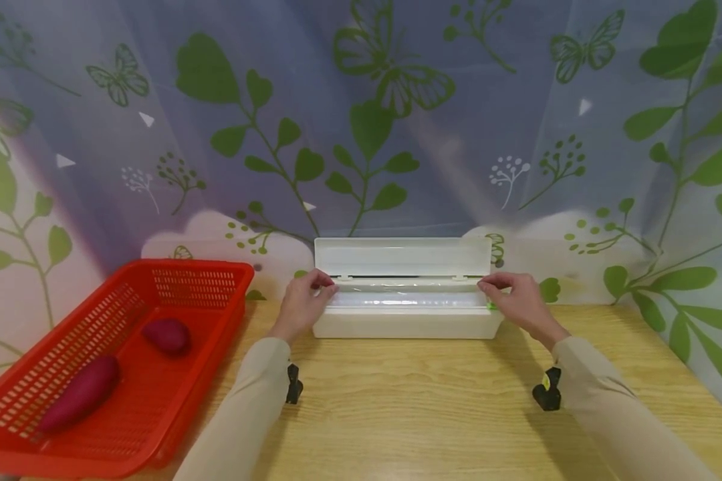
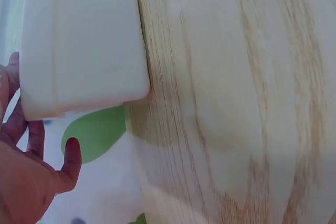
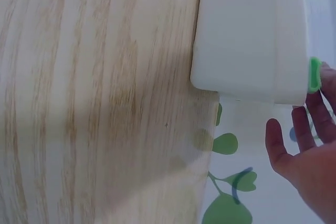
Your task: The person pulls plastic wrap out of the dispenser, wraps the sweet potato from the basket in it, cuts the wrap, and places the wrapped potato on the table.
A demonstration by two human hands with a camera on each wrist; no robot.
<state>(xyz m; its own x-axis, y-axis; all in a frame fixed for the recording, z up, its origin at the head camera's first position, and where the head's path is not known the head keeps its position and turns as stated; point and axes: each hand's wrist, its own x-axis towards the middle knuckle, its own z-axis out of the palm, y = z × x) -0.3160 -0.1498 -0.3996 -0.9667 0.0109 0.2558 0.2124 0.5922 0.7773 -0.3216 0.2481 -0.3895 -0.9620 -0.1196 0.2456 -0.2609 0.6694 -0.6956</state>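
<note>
A long white plastic wrap dispenser (image 1: pixel 406 325) stands on the table with its lid (image 1: pixel 403 257) raised at the back. Inside lies a shiny roll of plastic wrap (image 1: pixel 397 300). At the dispenser's left end, my left hand (image 1: pixel 303 300) pinches the clear film between thumb and forefinger. My right hand (image 1: pixel 520 302) does the same at the right end, beside a small green slider (image 3: pixel 314 75). In the left wrist view, the other fingers of the left hand (image 2: pixel 31 166) spread past the dispenser's end; the fingertips on the film are partly hidden there.
To the left, a red plastic basket (image 1: pixel 183 401) holds two purple sweet potatoes, one rounder (image 1: pixel 167 335) and one longer (image 1: pixel 81 393). A patterned curtain (image 1: pixel 457 167) hangs right behind the dispenser. The wooden table (image 1: pixel 415 407) extends in front of it.
</note>
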